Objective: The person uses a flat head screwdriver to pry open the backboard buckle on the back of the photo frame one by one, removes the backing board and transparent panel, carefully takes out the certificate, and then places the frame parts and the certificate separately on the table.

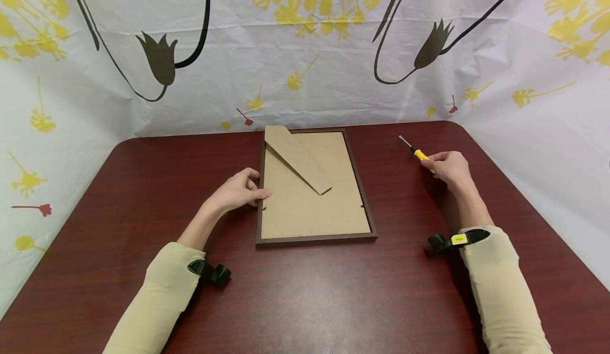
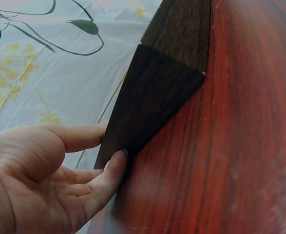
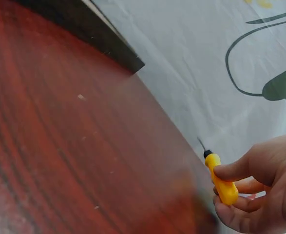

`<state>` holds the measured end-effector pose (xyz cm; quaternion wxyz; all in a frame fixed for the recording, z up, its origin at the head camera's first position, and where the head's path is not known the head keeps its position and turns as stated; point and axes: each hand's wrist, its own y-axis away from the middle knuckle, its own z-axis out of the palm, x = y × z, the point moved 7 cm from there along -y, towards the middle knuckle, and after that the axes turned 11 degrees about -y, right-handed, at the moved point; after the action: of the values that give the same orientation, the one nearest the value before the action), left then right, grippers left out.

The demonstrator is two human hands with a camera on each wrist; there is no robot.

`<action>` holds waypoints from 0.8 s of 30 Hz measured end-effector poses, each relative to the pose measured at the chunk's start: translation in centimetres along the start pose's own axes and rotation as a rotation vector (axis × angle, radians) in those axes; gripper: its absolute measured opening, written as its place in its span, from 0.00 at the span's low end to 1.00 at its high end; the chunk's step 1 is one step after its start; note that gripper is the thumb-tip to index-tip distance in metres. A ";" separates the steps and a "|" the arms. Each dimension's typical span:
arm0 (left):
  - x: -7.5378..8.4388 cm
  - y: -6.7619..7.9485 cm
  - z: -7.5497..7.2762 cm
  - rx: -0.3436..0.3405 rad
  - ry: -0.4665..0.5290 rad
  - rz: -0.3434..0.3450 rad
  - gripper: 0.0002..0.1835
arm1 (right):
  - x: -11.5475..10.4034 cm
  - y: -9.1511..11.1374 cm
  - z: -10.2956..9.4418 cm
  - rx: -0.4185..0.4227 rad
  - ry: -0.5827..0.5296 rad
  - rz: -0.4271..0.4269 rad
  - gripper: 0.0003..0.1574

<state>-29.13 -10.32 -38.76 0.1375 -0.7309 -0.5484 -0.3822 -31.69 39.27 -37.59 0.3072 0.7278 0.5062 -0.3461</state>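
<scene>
Dark brown wood-look moulding edges the picture frame (image 1: 314, 240) that we find back side up, near the far edge of the table (image 1: 305, 301) and about midway across it. Inside the moulding we see a tan backing board (image 1: 329, 219), with one small dark tab near each of its long sides. Across the board slants a stand leg (image 1: 296, 158) of similar tan material, running from the frame's upper left corner, where it overlaps the edge, to a narrower end right of centre.

At the frame's left side we see the person's left hand (image 1: 238, 191) gripping the moulding, its thumb reaching over onto the back and the other fingers at the outer side.

To the right, well apart from the frame, we see the right hand (image 1: 450, 168) above the table, thumb and fingers closed around the yellow handle of a screwdriver (image 1: 419, 154). Its bare metal tip points away from the person and leftward, touching nothing that we can make out.

Both arms wear pale yellow sleeves (image 1: 157, 293), and on each we note a black wrist device (image 1: 459, 238), the right one bearing a yellow label. Behind the reddish-brown, wood-grained tabletop hangs a white sheet (image 1: 333, 86) printed with yellow, red and dark green flowers.
</scene>
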 end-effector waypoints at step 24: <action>0.0 0.0 0.0 0.008 0.005 -0.003 0.36 | -8.0 2.6 2.0 -0.235 -0.243 -0.302 0.16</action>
<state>-29.12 -10.34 -38.79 0.1412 -0.7285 -0.5507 -0.3821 -31.54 32.73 -31.98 0.3932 0.5560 0.6055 -0.4119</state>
